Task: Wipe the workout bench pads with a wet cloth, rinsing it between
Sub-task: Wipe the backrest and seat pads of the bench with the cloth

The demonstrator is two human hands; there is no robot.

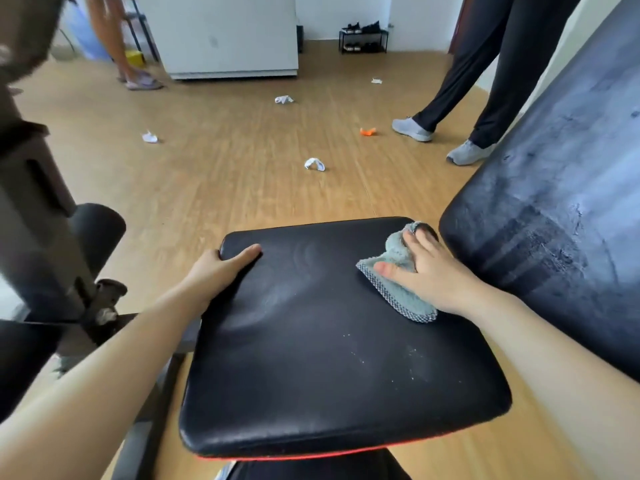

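Two grips are on the black padded surface (pixel 329 358). The left grip (pixel 221 268) clasps its far left edge, thumb lying on top and fingers hidden over the side. The right grip (pixel 426 268) is released, its fingers spread flat and pressing down on the cloth (pixel 398 296).

The cloth, grey-green with a checkered border, lies bunched at the far right corner of the surface, just beside the tilted back pad (pixel 554 202), whose face looks streaked and dull. Faint curved smears show on the surface near the left grip, and pale specks dot its nearer right part.

Beyond, the wooden floor (pixel 242 188) carries several crumpled white scraps (pixel 314 164) and an orange scrap (pixel 367 132). A person in dark trousers and grey shoes (pixel 467 152) stands at the right; a shoe rack (pixel 363 39) stands against the far wall.
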